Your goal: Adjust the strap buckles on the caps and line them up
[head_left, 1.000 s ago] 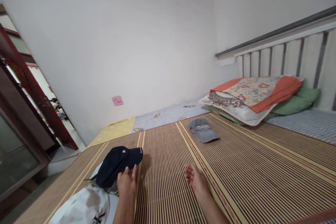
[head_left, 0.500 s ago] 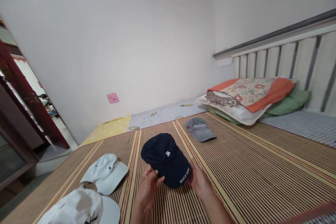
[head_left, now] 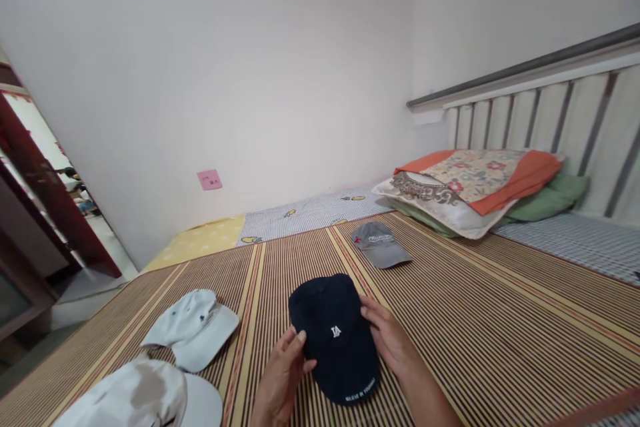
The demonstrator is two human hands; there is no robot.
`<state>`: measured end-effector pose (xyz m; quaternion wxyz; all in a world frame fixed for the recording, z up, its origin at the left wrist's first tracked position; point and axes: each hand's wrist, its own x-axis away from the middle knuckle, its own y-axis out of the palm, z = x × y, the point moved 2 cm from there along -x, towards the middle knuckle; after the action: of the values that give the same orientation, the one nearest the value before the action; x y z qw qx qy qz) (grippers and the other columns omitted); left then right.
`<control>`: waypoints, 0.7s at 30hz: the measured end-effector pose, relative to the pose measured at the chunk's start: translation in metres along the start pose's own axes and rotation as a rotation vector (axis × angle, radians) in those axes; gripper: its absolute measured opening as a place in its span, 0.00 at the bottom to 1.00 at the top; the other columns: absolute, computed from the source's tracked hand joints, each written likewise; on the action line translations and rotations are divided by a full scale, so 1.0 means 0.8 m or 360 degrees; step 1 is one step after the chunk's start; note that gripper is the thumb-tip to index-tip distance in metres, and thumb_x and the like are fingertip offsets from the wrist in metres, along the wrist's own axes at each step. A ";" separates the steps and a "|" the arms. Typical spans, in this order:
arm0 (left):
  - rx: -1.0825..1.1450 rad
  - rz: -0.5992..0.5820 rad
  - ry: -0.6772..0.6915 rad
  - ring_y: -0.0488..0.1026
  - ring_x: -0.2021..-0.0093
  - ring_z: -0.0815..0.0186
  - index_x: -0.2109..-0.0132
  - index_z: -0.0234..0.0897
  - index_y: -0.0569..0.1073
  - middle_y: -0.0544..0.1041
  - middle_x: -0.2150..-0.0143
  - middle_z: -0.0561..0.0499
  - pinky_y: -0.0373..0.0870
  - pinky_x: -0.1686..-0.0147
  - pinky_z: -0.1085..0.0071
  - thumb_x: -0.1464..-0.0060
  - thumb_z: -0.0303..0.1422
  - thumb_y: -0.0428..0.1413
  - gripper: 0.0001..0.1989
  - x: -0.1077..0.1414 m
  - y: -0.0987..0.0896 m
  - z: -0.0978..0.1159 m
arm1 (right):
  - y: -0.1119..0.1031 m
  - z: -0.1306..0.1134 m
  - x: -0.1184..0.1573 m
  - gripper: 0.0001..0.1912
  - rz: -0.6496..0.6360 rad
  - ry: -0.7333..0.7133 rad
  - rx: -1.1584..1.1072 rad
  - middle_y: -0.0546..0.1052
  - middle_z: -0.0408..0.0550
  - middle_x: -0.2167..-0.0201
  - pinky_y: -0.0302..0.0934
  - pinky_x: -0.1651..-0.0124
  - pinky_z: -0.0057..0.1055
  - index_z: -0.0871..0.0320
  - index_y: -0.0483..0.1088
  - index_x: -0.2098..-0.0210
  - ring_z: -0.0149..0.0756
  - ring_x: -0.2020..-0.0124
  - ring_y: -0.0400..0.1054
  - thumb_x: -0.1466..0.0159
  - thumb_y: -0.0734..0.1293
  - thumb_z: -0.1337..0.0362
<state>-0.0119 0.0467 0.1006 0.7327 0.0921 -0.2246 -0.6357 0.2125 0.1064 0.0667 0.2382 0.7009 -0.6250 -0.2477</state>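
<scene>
A navy baseball cap with white lettering on its crown and brim is held between my two hands, its brim pointing down toward me. My left hand grips the cap's left edge, thumb on top near where crown meets brim. On the opposite side, my right hand has its fingers against the right edge of the crown. Left of my left hand lies a pale mint cap. Nearer to me is a white cap with beige patches, cut off by the frame. A grey cap rests farther back.
Everything lies on a striped bamboo mat over a bed. Pillows under an orange floral cloth sit at the back right by the slatted headboard. A pink note is on the wall; a doorway is at far left.
The navy cap has turned so its brim points more toward me, and it has come slightly nearer. My right hand has moved from the brim up to the crown's side.
</scene>
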 end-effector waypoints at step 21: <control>-0.1225 -0.0070 0.0780 0.75 0.58 0.52 0.77 0.41 0.72 0.75 0.71 0.49 0.67 0.43 0.57 0.52 0.29 0.57 0.08 -0.012 -0.007 0.004 | -0.002 -0.016 -0.007 0.16 -0.0085 -0.0359 0.1246 0.85 0.52 0.62 0.65 0.45 0.46 0.54 0.83 0.67 0.50 0.55 0.77 0.42 0.62 0.61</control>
<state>-0.0193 0.0553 0.0989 0.7315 -0.0345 0.2101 -0.6477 0.2216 0.1129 0.0754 -0.1233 0.7230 -0.6759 -0.0726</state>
